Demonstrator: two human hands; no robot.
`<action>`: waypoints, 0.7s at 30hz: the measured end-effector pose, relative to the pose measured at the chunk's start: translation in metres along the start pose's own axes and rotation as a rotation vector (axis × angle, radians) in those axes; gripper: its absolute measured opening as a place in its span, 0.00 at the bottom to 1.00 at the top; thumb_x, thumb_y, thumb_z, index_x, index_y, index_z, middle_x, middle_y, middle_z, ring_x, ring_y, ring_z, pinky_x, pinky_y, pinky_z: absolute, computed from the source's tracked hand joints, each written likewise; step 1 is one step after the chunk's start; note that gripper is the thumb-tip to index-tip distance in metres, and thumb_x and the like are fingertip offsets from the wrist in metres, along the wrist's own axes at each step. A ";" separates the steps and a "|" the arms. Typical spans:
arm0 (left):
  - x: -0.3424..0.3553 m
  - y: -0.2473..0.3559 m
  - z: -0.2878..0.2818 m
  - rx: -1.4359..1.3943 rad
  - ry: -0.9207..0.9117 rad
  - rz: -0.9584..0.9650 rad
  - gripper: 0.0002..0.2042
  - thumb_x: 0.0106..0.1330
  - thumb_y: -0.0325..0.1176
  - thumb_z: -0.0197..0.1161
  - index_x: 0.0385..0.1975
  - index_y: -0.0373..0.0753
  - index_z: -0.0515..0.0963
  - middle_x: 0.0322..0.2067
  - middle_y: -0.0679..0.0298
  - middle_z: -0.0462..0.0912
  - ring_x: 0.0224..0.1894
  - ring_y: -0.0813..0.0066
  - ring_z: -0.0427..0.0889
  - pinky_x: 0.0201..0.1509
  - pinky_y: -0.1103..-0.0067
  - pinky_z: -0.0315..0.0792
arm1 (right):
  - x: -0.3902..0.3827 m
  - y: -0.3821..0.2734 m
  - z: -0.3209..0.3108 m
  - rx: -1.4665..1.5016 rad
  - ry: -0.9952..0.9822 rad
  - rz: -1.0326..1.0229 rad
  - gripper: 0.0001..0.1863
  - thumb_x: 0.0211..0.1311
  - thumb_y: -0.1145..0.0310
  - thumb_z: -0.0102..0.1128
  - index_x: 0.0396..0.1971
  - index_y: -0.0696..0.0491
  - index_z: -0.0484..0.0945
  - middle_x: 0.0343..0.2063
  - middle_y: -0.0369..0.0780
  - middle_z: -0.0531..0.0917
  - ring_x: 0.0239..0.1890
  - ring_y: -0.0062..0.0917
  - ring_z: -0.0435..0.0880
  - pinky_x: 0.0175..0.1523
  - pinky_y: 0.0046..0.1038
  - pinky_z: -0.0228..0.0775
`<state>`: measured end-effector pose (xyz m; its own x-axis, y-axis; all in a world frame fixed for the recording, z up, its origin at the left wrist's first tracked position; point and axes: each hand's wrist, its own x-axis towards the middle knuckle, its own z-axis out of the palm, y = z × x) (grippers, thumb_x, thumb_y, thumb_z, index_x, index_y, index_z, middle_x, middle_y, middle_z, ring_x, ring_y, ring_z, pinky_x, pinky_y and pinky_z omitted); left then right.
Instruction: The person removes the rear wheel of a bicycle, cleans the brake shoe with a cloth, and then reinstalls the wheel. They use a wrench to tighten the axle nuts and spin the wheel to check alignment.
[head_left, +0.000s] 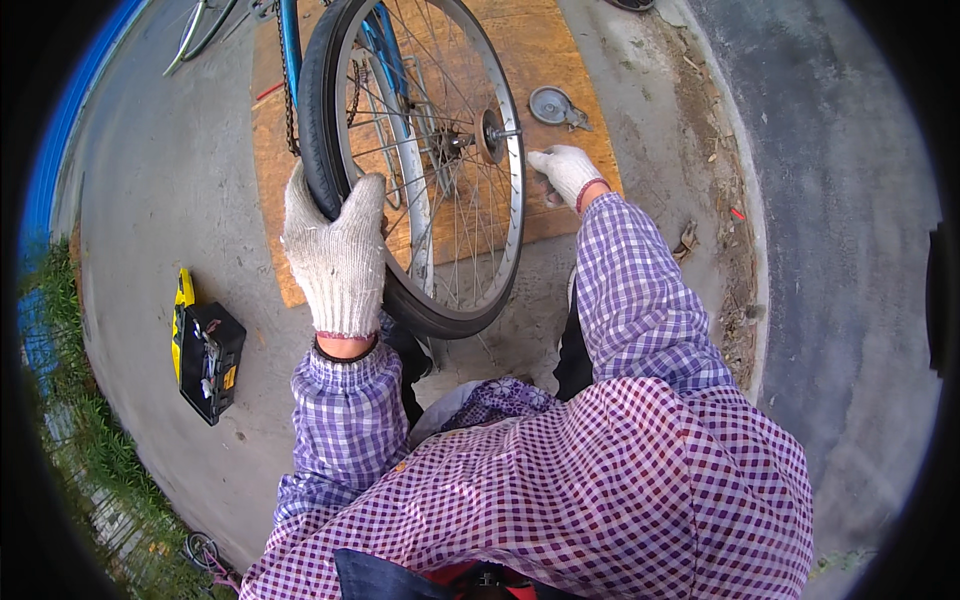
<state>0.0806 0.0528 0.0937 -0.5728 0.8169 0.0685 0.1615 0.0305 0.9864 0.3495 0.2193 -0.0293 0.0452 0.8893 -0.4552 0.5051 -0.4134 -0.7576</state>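
My left hand (333, 245), in a cream knitted glove, grips the black tyre (330, 150) of a bicycle wheel with silver rim and spokes, left of the hub (455, 142). My right hand (570, 175), also gloved, is just right of the rim, below the axle end, with fingers bent; what they hold, if anything, is hard to see. The blue bicycle frame (291, 55) with its dangling-looking chain (291, 120) is behind the tyre. A round grey metal part (550, 105) lies on the wooden board (585, 80) above my right hand.
An open black and yellow toolbox (210, 355) sits on the concrete (150, 250) at left, near plants (70, 380) along a blue edge. Another bicycle wheel (200, 30) shows at top left. A darker paved strip (840, 250) runs down the right. Small red objects (737, 214) and debris lie beside it.
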 end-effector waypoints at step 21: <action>0.107 -0.092 0.125 -0.005 -0.045 0.108 0.20 0.66 0.33 0.69 0.55 0.32 0.77 0.30 0.63 0.83 0.28 0.79 0.82 0.31 0.81 0.77 | 0.258 0.090 -0.102 -0.342 0.522 0.009 0.34 0.51 0.57 0.76 0.59 0.57 0.81 0.56 0.53 0.85 0.60 0.43 0.84 0.64 0.40 0.76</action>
<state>0.1052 0.2092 -0.0089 -0.5153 0.8404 0.1681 0.2160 -0.0624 0.9744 0.4941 0.4317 -0.1677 0.4229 0.8999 -0.1068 0.7459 -0.4126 -0.5229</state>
